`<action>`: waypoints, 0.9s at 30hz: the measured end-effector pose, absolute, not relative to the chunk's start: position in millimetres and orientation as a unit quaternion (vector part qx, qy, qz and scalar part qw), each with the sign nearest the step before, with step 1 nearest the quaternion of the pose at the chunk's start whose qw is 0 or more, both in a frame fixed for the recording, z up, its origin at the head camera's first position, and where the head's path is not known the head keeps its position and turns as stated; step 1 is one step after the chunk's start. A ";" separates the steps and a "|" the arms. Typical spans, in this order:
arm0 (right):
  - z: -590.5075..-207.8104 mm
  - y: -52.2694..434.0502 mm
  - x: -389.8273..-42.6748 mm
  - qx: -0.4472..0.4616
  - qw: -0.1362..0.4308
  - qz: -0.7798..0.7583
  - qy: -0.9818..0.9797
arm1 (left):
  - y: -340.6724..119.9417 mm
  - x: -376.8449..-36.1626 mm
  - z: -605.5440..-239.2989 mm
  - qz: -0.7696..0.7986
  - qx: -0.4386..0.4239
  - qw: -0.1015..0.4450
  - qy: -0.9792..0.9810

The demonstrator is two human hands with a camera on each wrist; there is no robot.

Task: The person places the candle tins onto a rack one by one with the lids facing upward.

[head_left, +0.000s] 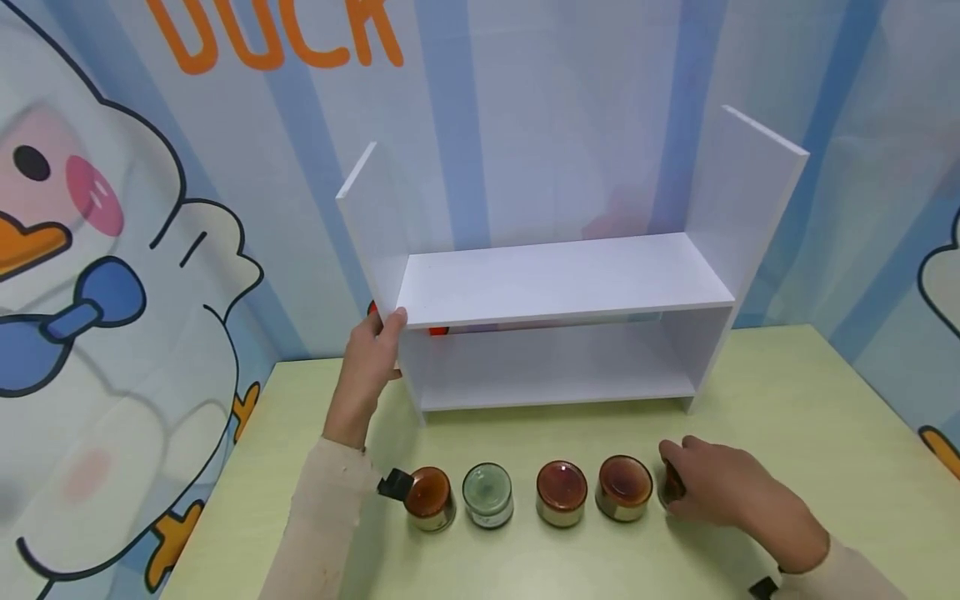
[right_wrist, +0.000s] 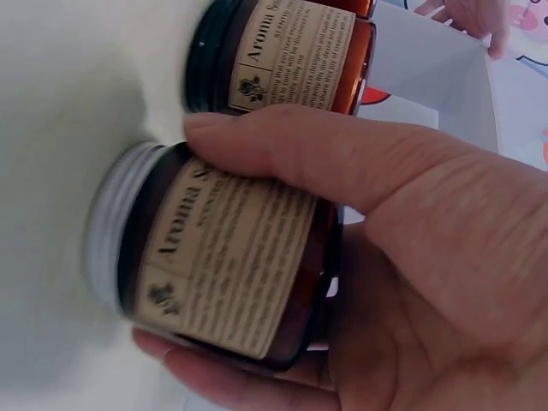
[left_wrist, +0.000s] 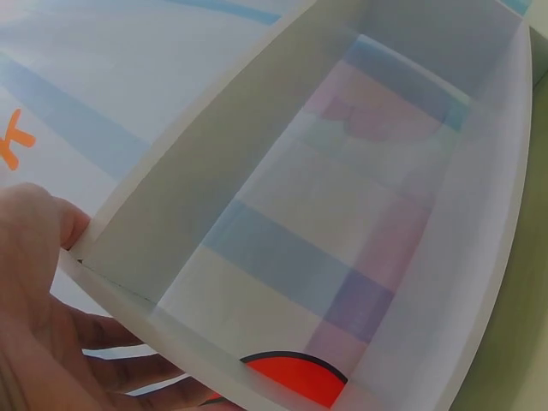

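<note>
My left hand (head_left: 369,354) grips the left side panel of a white two-tier shelf (head_left: 562,279). Its thumb lies at the front edge near the upper board, and in the left wrist view the fingers (left_wrist: 128,372) reach along the panel's outer side. At the right end of a row of jars, my right hand (head_left: 720,483) holds an amber glass candle jar (right_wrist: 223,257) between thumb and fingers. A tan "Aroma" label covers its side, and its silver lid (right_wrist: 116,231) faces the table surface. Another labelled amber jar (right_wrist: 291,60) stands close beside it.
Left of the held jar stand amber jars (head_left: 625,488) (head_left: 562,493), a green jar (head_left: 487,495) and another amber jar (head_left: 430,498) near my left sleeve. All are on the pale green table (head_left: 810,400), in front of the shelf. A duck-printed backdrop (head_left: 525,125) hangs behind.
</note>
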State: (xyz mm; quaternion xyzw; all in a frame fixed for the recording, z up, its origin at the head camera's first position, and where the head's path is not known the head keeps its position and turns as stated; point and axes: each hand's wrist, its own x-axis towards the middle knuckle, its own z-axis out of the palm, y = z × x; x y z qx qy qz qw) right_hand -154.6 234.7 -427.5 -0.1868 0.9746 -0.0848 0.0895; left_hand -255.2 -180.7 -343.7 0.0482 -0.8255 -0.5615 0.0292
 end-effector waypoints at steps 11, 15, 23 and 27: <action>-422.2 230.3 -162.9 -0.186 0.133 -0.078 0.970 | -181.6 -254.7 -344.5 -0.566 0.043 0.027 -0.823; -420.3 228.0 -164.7 -0.189 0.134 -0.059 0.971 | -181.9 -255.0 -343.2 -0.567 0.042 0.027 -0.823; -411.9 218.6 -167.5 -0.164 0.145 0.021 0.976 | -181.1 -255.6 -343.4 -0.571 0.045 0.033 -0.819; -410.3 214.7 -167.3 -0.162 0.141 0.063 0.975 | -181.7 -255.2 -344.1 -0.573 0.047 0.029 -0.818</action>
